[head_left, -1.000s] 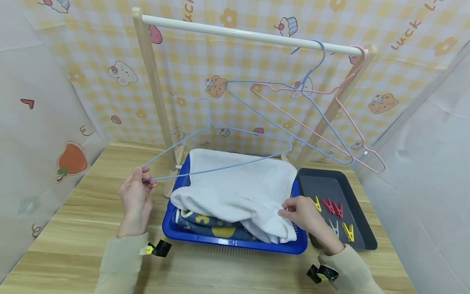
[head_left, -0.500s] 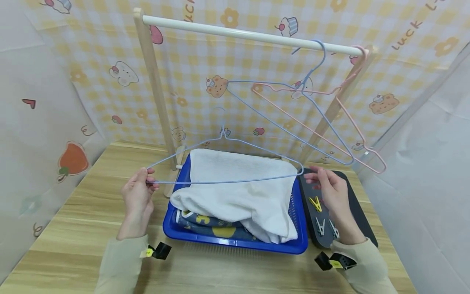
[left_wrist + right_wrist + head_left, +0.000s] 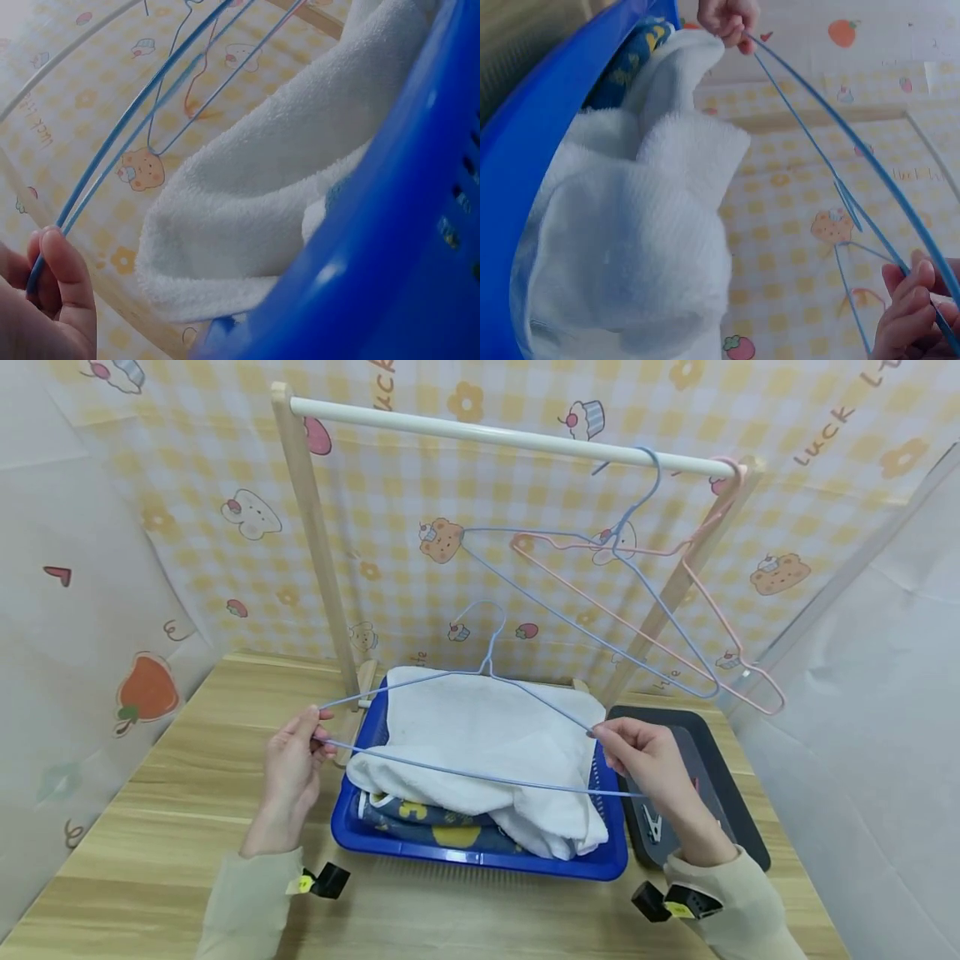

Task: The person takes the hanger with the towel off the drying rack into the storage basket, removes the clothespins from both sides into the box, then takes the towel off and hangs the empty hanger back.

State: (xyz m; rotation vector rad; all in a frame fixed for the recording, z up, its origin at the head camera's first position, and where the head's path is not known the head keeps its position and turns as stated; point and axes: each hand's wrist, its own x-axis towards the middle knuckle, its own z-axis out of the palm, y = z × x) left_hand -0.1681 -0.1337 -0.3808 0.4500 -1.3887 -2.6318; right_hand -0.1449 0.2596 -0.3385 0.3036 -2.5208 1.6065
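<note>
Between my two hands, a blue wire clothes hanger (image 3: pixel 465 774) is held over the basket, its hook toward the rack. My left hand (image 3: pixel 292 768) pinches its left corner between thumb and fingers; the left wrist view shows the same grip by the fingers (image 3: pixel 67 270). At the other end my right hand (image 3: pixel 648 768) pinches the hanger's upper right arm near the corner, and the lower bar passes behind that hand. Below lies a white towel (image 3: pixel 480 718), heaped in a blue basket (image 3: pixel 480 857) on top of a folded dark blue cloth with yellow patterns (image 3: pixel 431 831).
Behind the basket stands a wooden rack with a white rail (image 3: pixel 480 433). Another blue hanger (image 3: pixel 540 602) and a pink hanger (image 3: pixel 720 602) hang at its right end. A dark grey tray (image 3: pixel 738 827) holds clothespins (image 3: pixel 654 827), partly hidden by my right hand.
My right hand has left the towel, moved over the tray and come to grip the hanger's right side. The hanger has swung lower and closer, its hook shifting right. My left hand keeps its hold.
</note>
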